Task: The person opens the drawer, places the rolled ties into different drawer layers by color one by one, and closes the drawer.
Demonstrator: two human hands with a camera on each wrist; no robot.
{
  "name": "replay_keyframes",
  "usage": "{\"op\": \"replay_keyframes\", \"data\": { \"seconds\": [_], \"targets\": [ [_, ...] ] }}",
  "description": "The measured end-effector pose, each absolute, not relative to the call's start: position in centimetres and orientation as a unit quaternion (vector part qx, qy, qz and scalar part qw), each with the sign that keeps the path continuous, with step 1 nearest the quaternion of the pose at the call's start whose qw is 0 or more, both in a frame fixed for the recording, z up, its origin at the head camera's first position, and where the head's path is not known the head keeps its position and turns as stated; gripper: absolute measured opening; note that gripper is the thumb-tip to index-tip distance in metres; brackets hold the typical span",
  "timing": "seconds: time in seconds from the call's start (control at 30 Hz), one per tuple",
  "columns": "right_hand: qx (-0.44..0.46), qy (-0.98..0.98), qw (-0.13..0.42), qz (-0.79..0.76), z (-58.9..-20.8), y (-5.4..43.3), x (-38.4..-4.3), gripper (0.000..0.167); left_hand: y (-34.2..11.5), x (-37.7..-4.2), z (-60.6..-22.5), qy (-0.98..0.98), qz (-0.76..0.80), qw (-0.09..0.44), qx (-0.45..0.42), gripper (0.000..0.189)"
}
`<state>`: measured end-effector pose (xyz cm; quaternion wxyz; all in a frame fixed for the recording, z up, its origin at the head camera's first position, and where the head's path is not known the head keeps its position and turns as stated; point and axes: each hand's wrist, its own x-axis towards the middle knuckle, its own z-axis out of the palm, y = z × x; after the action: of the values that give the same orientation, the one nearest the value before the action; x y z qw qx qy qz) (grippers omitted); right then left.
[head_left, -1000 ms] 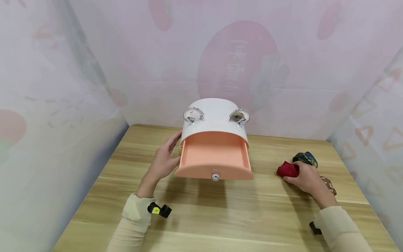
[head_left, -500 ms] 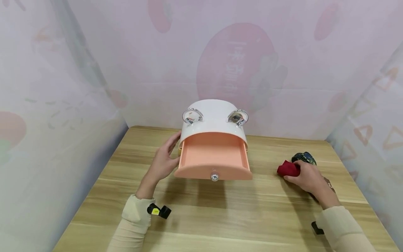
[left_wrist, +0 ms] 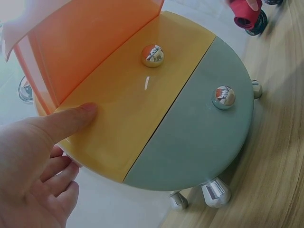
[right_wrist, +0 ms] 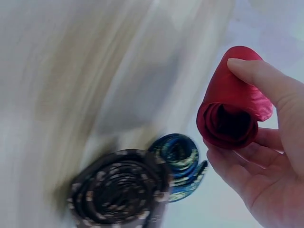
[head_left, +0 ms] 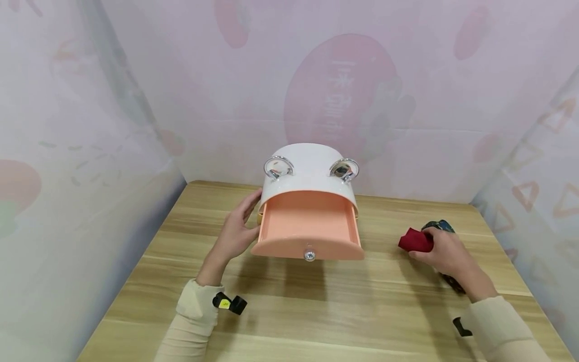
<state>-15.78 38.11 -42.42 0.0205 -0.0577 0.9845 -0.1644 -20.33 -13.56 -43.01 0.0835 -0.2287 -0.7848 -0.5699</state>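
Observation:
A rolled red necktie (head_left: pixel 414 240) is pinched between the thumb and fingers of my right hand (head_left: pixel 448 255), above the right part of the table. In the right wrist view, its coiled end faces the camera. Just beyond and below that hand lie a rolled blue-green patterned tie (right_wrist: pixel 176 153) and a rolled dark brown patterned tie (right_wrist: pixel 118 187). My left hand (head_left: pixel 232 232) holds the side of a white drawer box (head_left: pixel 307 168), its thumb on the yellow drawer front (left_wrist: pixel 121 102). The peach top drawer (head_left: pixel 309 221) is pulled out, with nothing visible inside.
Two round chrome-framed mirrors (head_left: pixel 278 167) stand up from the box top. A green drawer front (left_wrist: pixel 194 128) sits below the yellow one, above silver feet (left_wrist: pixel 216 192). Pale printed cloth walls (head_left: pixel 226 90) enclose the wooden table (head_left: pixel 362 322).
My right hand has shifted slightly right and nearer with the red tie, covering more of the other ties. The left hand and the drawer box have stayed put.

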Motion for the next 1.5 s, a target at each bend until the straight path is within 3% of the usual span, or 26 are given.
{"op": "replay_keyframes", "data": {
  "seconds": [0.5,1.5],
  "targets": [
    [-0.117,0.979,-0.009,-0.169,-38.8,34.9,-15.9,0.058,-13.5,-20.6,-43.1,-0.787,-0.566,0.087,-0.229,0.081],
    [-0.174,0.972,-0.025,-0.154,-31.5,31.6,-15.8,0.049,-13.8,-20.9,-43.4,-0.794,-0.561,0.084,-0.22,0.082]
  ]
}}
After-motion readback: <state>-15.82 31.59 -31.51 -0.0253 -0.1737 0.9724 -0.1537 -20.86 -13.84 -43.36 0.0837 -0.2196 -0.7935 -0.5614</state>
